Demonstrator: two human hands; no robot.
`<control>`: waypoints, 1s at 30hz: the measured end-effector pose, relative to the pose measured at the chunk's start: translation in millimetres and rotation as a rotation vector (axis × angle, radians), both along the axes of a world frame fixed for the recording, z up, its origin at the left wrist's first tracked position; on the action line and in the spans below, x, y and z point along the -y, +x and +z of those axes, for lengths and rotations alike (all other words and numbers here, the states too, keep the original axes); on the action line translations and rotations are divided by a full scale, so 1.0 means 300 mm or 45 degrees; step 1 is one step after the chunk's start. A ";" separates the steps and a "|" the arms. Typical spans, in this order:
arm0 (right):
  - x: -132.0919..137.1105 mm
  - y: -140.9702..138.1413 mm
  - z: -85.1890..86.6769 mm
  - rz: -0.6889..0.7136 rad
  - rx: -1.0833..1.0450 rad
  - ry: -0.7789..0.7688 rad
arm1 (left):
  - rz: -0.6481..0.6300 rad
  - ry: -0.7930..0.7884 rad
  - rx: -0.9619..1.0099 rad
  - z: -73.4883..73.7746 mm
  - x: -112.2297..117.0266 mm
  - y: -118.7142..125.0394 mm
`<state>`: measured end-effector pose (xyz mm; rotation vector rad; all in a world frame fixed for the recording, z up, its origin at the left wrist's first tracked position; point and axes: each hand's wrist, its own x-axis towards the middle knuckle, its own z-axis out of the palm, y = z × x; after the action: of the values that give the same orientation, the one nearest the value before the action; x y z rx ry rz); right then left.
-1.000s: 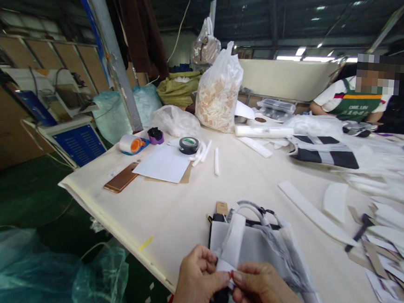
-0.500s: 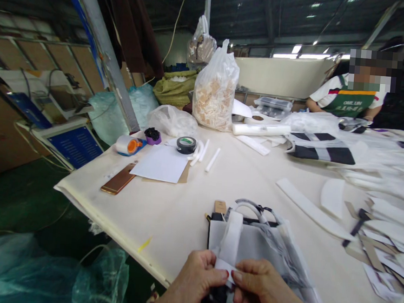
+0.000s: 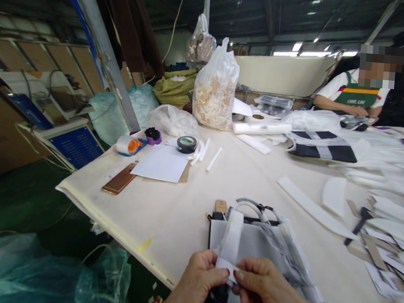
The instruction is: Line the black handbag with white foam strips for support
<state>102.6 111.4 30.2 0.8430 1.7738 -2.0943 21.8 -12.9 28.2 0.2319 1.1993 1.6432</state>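
Near the front edge of the table lies a handbag [image 3: 251,239] with a pale grey sheet over it and wrapped handles [image 3: 251,207]. A white foam strip [image 3: 233,233] lies along its left side. My left hand [image 3: 201,275] pinches the lower end of this strip between thumb and fingers. From the other side, my right hand [image 3: 260,282] pinches the same end, its thumb close to the left thumb. A brown tag [image 3: 220,206] sticks out beyond the bag's far edge. The bag's near part is hidden under my hands.
Further left are a phone [image 3: 119,178], a white paper sheet [image 3: 162,162] and a black tape roll [image 3: 186,144]. Foam and card scraps [image 3: 386,245] cover the right side. A plastic bag of scraps [image 3: 215,92] stands behind. A co-worker [image 3: 356,98] sits across the table.
My hands stay almost in place, still pinching the strip end. Across the table, the co-worker has shifted slightly right, and their hands now show more clearly.
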 end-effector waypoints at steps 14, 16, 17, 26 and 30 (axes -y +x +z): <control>0.004 -0.006 0.089 0.058 0.065 0.081 | 0.027 -0.161 -0.017 -0.024 -0.006 0.009; 0.007 -0.005 0.087 0.102 0.073 0.146 | 0.013 -0.199 -0.100 -0.031 -0.003 0.008; 0.009 -0.006 0.084 0.114 0.081 0.175 | 0.001 -0.229 -0.179 -0.034 -0.001 0.007; 0.029 -0.022 0.074 0.084 0.230 0.298 | -0.116 -0.572 -0.858 -0.001 0.004 0.010; 0.034 -0.022 0.093 0.087 0.222 0.329 | -0.193 -0.607 -0.946 0.011 0.003 0.009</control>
<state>96.0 101.3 58.1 0.9831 1.9724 -1.7156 24.5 -13.9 31.5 0.6439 2.0314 1.1070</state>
